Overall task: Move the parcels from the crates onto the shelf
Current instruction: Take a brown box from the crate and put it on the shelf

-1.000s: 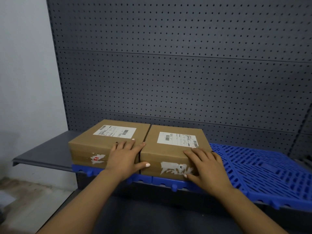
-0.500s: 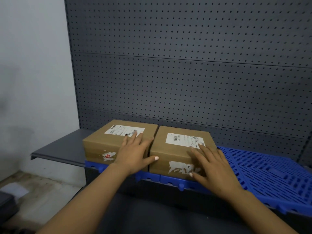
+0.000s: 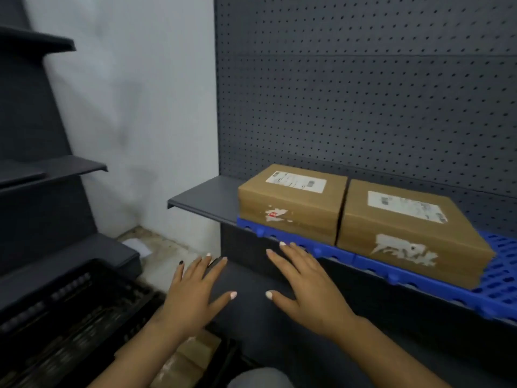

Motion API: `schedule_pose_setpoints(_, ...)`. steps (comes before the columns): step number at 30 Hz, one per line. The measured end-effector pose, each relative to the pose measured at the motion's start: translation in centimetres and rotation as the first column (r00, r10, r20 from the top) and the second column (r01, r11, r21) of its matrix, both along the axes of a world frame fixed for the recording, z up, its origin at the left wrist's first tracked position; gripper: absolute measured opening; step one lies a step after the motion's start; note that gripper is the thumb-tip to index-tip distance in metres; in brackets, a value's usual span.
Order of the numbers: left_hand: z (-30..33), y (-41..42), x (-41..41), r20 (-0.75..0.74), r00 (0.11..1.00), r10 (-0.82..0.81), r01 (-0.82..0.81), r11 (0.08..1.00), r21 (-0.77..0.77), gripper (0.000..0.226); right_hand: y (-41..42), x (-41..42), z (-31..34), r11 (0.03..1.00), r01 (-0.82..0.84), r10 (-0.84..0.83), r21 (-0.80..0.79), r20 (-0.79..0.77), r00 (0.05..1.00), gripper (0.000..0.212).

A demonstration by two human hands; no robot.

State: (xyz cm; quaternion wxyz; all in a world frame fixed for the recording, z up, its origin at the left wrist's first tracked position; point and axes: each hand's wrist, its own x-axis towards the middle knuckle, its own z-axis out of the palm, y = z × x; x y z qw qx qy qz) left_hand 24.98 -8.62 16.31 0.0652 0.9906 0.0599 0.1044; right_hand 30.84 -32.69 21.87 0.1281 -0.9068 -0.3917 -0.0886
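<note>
Both hands (image 3: 195, 298) (image 3: 305, 287) lifted off the two parcels (image 3: 291, 200) (image 3: 405, 231), now lower, empty, fingers spread

A dark grey shelf (image 3: 201, 200) is jutting out from the pegboard, up and beyond both hands. A blue slatted mat (image 3: 500, 278) is lying directly on it, and two brown parcels are sitting side by side on the mat, the left parcel (image 3: 291, 203) just beside the right parcel (image 3: 405, 236), above the right hand (image 3: 305, 287).
</note>
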Motion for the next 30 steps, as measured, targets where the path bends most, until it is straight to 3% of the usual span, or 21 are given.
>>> schedule_pose_setpoints(3, -4.0, 3.9, -4.4, -0.089, 0.989, 0.117, -0.118, 0.993, -0.007, 0.082, 5.9, -1.9, -3.6, 0.990, -0.140, 0.138, -0.014, -0.071, 0.988, 0.074)
schedule_pose_setpoints(8, -9.3, 8.5, -12.8, -0.193, 0.942, 0.275, -0.288, 0.957, -0.042, 0.095, 14.3, -6.4, -9.6, 0.942, -0.329, 0.309, -0.070, -0.209, 0.928, 0.071)
schedule_pose_setpoints(10, -11.7, 9.6, -15.9, -0.252, 0.905, 0.344, -0.363, 0.931, -0.034, 0.099, 17.0, -8.4, -12.4, 0.916, -0.386, 0.348, -0.109, -0.262, 0.900, 0.083)
schedule_pose_setpoints(12, -14.1, 10.5, -18.8, -0.305, 0.864, 0.401, -0.432, 0.901, -0.042, 0.101, 19.2, -10.4, -15.4, 0.894, -0.419, 0.354, -0.158, -0.326, 0.877, 0.088)
schedule_pose_setpoints(17, -20.2, 11.4, -25.0, -0.452, 0.763, 0.463, -0.550, 0.831, -0.078, 0.104, 21.3, -14.1, -22.2, 0.799, -0.510, 0.334, -0.317, -0.470, 0.817, 0.075)
schedule_pose_setpoints(21, -23.7, 11.0, -27.6, -0.516, 0.715, 0.472, -0.597, 0.796, -0.099, 0.104, 21.4, -15.2, -25.5, 0.699, -0.550, 0.296, -0.457, -0.515, 0.805, 0.079)
schedule_pose_setpoints(24, -25.8, 10.6, -29.1, -0.608, 0.646, 0.461, -0.635, 0.767, -0.093, 0.121, 22.3, -15.7, -26.5, 0.664, -0.559, 0.298, -0.496, -0.511, 0.807, 0.080)
schedule_pose_setpoints(30, -27.8, 9.6, -30.1, -0.611, 0.612, 0.502, -0.612, 0.790, 0.034, 0.101, 24.5, -17.6, -28.7, 0.591, -0.591, 0.284, -0.549, -0.544, 0.790, 0.090)
